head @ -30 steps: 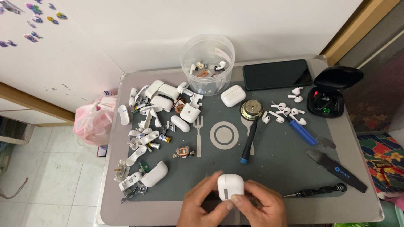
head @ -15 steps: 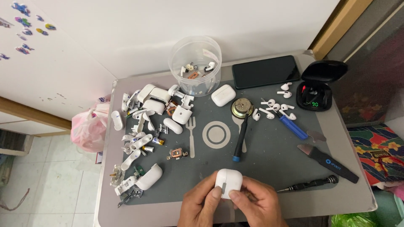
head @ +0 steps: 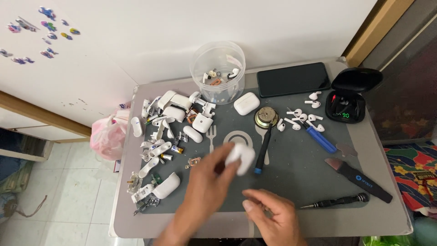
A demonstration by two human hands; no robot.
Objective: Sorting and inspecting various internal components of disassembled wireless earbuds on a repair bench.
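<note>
left hand [head: 207,182] fingers wrapped round white earbud case [head: 240,158], lifted off grey mat [head: 296,182], blurred. right hand [head: 273,216] empty, fingers loosely curled, resting nr mat edge.

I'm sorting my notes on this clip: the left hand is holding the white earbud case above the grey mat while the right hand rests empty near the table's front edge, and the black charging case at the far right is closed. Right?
Not quite. In the head view the black charging case stands open, lid up. The rest holds: left hand holds the white earbud case above the grey mat; right hand is empty near the front edge.
</note>
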